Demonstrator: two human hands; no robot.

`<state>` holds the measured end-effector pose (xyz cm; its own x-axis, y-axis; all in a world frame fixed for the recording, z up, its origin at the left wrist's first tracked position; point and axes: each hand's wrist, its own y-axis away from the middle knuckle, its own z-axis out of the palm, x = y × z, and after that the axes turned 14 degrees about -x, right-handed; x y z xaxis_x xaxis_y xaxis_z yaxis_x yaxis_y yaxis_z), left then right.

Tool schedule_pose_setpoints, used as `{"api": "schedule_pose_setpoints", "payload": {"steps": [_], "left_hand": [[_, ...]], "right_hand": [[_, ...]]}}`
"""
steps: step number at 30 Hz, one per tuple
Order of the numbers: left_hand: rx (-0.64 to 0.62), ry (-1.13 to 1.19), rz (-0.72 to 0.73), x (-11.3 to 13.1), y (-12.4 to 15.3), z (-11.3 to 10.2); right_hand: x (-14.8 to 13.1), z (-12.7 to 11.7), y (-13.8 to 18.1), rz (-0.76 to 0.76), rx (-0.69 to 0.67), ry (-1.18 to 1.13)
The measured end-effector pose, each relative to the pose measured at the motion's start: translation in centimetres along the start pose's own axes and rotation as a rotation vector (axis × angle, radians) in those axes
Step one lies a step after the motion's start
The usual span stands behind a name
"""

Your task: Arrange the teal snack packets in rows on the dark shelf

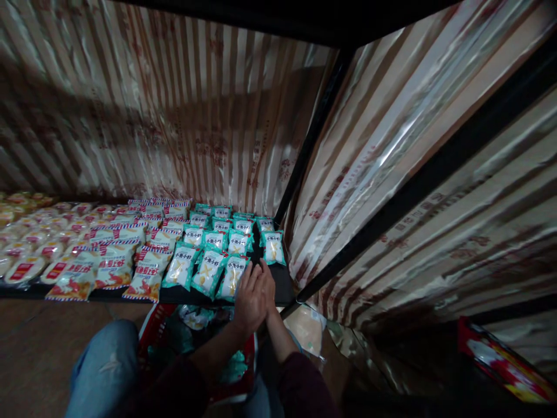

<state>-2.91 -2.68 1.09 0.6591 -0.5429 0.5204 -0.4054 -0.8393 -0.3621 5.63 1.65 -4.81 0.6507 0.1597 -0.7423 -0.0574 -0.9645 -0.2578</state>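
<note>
My left hand (pixel 249 297) reaches over the front edge of the shelf, its fingers stretched out against the right side of a teal and white snack bag (pixel 234 275). Close beside it, my right hand (pixel 268 285) points the same way with its fingers straight; the two hands overlap, and nothing shows held in either. Several like teal bags stand in rows behind and to the left. One teal bag (pixel 273 247) stands apart on the right, just beyond my fingertips. The palms are hidden from view.
Left on the black shelf (pixel 285 285) are striped-edge snack bags (pixel 114 264) and round wrapped snacks (pixel 26 269). Below, a red basket (pixel 152 322) holds more teal bags between my knees. A black post (pixel 319 130) and pleated curtain (pixel 209 110) bound the corner.
</note>
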Motion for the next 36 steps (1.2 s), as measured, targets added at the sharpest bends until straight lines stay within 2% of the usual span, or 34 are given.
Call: {"api": "schedule_pose_setpoints", "payload": {"steps": [5,10,17,22,29,36], "left_hand": [[0.04,-0.199,-0.036,-1.6,-0.3,-1.8],[0.035,-0.307,-0.037,-2.8,0.0,-1.5],[0.015,-0.306,-0.005,-2.9,0.0,-1.8],[0.037,-0.321,-0.004,-3.3,-0.3,-1.8],[0.054,-0.338,-0.031,-4.4,-0.4,-0.9],[0.021,-0.323,-0.041,-4.7,-0.5,-0.9]], "right_hand": [[-0.9,-0.9,-4.6,0.094,-0.05,-0.225],[-2.0,-0.7,-9.5,0.17,-0.047,-0.365],[-1.5,-0.3,-14.6,0.182,-0.017,-0.452],[-1.5,0.5,-16.5,0.147,-0.076,-0.467],[-1.6,1.4,-17.9,0.173,-0.115,-0.441],[-2.0,1.9,-17.8,0.188,-0.036,-0.434]]}}
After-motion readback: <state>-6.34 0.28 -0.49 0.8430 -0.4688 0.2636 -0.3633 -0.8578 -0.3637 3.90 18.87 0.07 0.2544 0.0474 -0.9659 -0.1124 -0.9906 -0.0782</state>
